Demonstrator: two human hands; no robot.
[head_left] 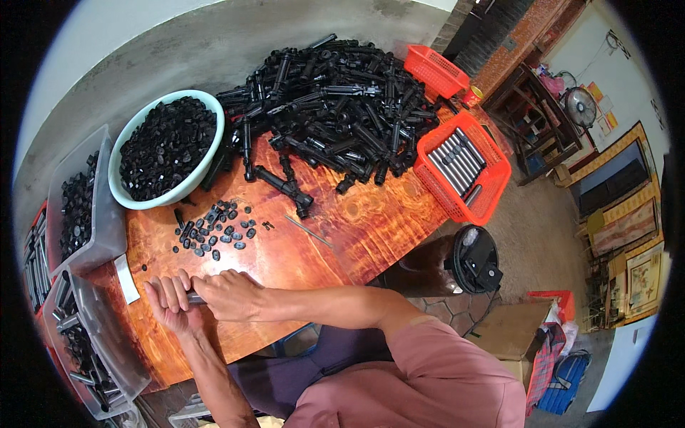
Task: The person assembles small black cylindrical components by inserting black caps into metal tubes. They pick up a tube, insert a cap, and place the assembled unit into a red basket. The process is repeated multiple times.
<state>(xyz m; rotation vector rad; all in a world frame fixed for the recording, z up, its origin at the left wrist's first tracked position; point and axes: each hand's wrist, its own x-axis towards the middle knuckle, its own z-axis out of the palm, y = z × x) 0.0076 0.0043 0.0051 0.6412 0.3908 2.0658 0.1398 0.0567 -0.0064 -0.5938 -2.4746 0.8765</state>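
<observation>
My left hand (170,302) and my right hand (232,295) meet over the near left part of the table, both closed. Between them shows a short stretch of a grey metal tube (195,298); the fingers hide the rest of it. Just beyond my hands, small black plastic pieces (227,235) lie scattered, oval and round. A thin metal rod (308,231) rests to the right of them. To the left of my hands is a white strip (127,279).
A large heap of black tubular parts (335,107) covers the table's back. Left stand a pale green basin (220,135) of small black pieces and clear plastic bins (107,235). At right, a red basket (492,192) holds metal tubes (457,160); a black bin (472,260) stands beside the table.
</observation>
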